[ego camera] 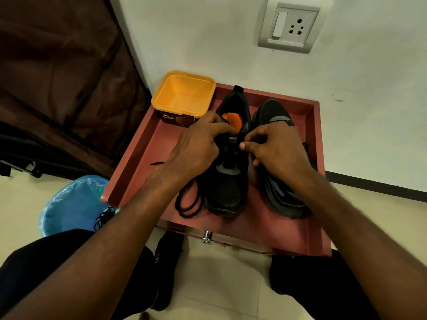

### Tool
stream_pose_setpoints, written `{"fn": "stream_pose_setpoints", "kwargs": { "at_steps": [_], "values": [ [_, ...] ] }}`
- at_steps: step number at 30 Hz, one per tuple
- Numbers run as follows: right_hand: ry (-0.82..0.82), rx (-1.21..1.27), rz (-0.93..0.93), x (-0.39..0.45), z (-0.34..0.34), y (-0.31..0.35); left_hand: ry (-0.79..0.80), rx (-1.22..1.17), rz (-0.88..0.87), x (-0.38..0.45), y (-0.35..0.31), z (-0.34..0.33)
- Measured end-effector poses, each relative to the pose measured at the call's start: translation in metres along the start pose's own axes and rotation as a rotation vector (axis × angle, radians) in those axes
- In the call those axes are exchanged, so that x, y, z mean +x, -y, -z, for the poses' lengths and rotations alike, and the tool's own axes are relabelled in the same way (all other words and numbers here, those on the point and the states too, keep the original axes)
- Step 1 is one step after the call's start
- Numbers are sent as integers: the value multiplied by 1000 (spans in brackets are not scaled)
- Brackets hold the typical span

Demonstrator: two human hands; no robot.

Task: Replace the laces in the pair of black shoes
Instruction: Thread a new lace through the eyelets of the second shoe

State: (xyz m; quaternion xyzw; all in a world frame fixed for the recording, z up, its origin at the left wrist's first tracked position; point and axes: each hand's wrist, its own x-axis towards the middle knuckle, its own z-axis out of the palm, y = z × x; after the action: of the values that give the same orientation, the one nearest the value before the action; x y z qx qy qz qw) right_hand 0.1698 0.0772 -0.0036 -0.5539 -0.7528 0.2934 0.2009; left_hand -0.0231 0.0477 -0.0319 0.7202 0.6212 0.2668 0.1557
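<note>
Two black shoes stand side by side in a red open drawer (138,158). The left shoe (227,188) has an orange insole and its toe points toward me. The right shoe (279,195) lies beside it, turned the other way. My left hand (196,148) grips the black lace at the left shoe's upper eyelets. My right hand (275,148) pinches the lace on the other side of the tongue. The loose part of the black lace (187,204) coils on the drawer floor left of the shoe.
An empty yellow tub (184,95) sits at the drawer's back left corner. A bin with a blue liner (71,204) stands on the floor at the left, a black lace (105,218) hanging on its rim. A wall with a socket (291,27) is behind.
</note>
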Motion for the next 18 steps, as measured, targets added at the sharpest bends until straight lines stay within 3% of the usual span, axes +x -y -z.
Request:
{"fn": "stream_pose_setpoints", "kwargs": {
  "at_steps": [6, 10, 11, 13, 15, 18],
  "values": [
    [-72, 57, 25, -1, -8, 2, -11, -34, -26, -1, 2, -2],
    [-398, 564, -211, 9, 15, 3, -18, -35, -34, -2, 2, 0],
    [-486, 582, -225, 11, 19, 1, -12, -45, -43, -2, 2, 0],
    [-568, 300, -132, 11, 18, -4, -6, -51, -54, -3, 2, 0],
    [-476, 10, 43, 8, 11, -2, -18, -45, -45, -2, 4, -1],
    [-112, -160, 122, 9, -1, -2, -25, -26, -26, -2, 6, -2]
  ]
}}
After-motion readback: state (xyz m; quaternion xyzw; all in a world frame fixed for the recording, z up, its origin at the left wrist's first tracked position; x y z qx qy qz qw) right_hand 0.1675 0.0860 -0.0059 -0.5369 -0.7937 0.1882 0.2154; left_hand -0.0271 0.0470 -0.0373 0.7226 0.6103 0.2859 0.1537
